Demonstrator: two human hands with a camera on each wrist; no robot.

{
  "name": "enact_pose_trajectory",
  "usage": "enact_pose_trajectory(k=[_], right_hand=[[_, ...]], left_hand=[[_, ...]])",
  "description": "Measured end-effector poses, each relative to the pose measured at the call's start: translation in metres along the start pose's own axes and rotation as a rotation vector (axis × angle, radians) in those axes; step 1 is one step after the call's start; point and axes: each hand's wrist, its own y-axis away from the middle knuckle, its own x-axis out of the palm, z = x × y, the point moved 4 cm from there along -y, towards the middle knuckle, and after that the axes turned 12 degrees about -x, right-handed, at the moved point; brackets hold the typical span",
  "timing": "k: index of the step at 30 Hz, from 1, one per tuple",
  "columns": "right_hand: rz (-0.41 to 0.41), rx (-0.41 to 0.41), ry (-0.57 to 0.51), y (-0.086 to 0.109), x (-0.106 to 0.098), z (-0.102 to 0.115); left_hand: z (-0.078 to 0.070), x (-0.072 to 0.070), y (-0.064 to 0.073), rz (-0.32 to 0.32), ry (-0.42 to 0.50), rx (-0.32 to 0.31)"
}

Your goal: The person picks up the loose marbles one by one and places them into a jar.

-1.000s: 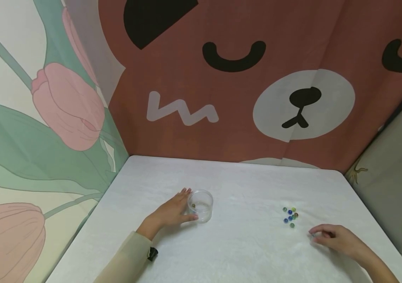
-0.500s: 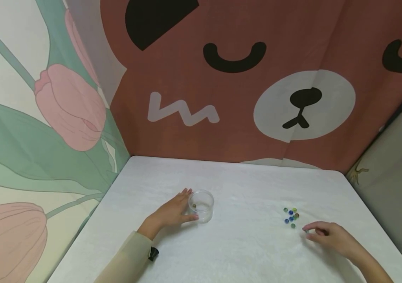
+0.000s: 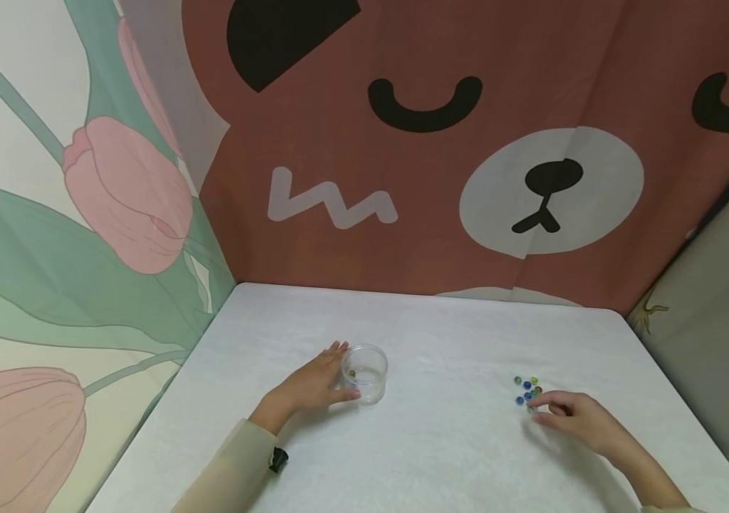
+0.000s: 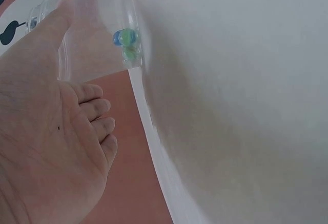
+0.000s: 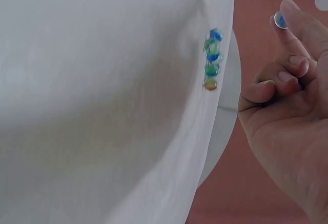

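Observation:
A clear plastic cup (image 3: 365,374) stands upright on the white table. My left hand (image 3: 314,381) lies along its left side, with the thumb touching the near wall and the fingers fairly straight. In the left wrist view, blue and green glass marbles (image 4: 126,38) show at the cup's bottom. On the right, my right hand (image 3: 571,420) pinches a clear marble with blue in it (image 5: 280,20) between thumb and index finger, the other fingers curled in. Just beyond those fingertips lies a loose group of several coloured marbles (image 3: 527,385). The hand partly hides the group's near edge.
The white-covered table (image 3: 441,442) reaches back to a brown bear-print curtain (image 3: 428,228). A tulip-print curtain (image 3: 127,192) hangs along the left side, and a pale curtain (image 3: 717,299) along the right.
My right hand has moved left and slightly away from me with the pinched marble, up to the marble group. The left hand and the cup have stayed in place.

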Motion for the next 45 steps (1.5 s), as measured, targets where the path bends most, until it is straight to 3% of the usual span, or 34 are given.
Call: enact_pose_trajectory(k=[7,13,22,30,45], right_hand=[[-0.02,-0.03,-0.032,-0.008,0.008,0.008],[-0.031,0.001,-0.061,-0.016,0.013,0.013],[-0.04,-0.044,-0.111,-0.024,0.018,0.023],[-0.068,0.004,-0.116,-0.033,0.024,0.031],[-0.061,-0.047,-0.142,-0.055,0.041,0.048]], left_hand=[[0.0,0.0,-0.001,0.002,0.007,0.004],[0.0,0.0,-0.001,0.004,-0.001,0.004],[-0.001,0.0,-0.001,0.006,0.0,0.0],[-0.002,-0.002,0.0,0.01,0.003,0.001],[-0.002,-0.001,0.0,0.007,-0.005,0.001]])
